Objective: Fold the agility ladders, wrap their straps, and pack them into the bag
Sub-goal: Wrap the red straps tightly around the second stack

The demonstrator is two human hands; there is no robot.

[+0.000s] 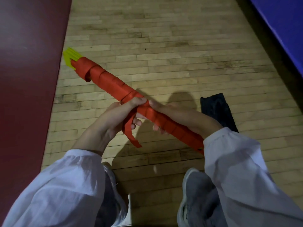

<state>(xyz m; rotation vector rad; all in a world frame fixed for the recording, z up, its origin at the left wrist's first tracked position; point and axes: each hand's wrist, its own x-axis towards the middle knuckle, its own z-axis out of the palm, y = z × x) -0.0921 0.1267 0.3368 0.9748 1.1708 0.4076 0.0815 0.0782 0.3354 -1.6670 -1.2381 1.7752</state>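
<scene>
Presently, the folded ladder of flat yellow plastic rungs [69, 57], wound in red woven strap [111, 81], is held above the wood-plank floor [180, 46]. The left hand [114, 118] pinches the strap's loose tail against it; the right hand [173, 115] has its fingers curled round it. A flat black fabric bag [219, 112] lies on the floor to the right.

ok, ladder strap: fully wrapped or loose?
Mostly wrapped: red fabric strap coils round the stacked yellow plastic rungs; loose tail hangs by left hand.

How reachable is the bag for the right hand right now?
Probably yes, once freed: the bag lies on the floor just beyond the right hand, nothing between. That hand now grips the bundle.
</scene>
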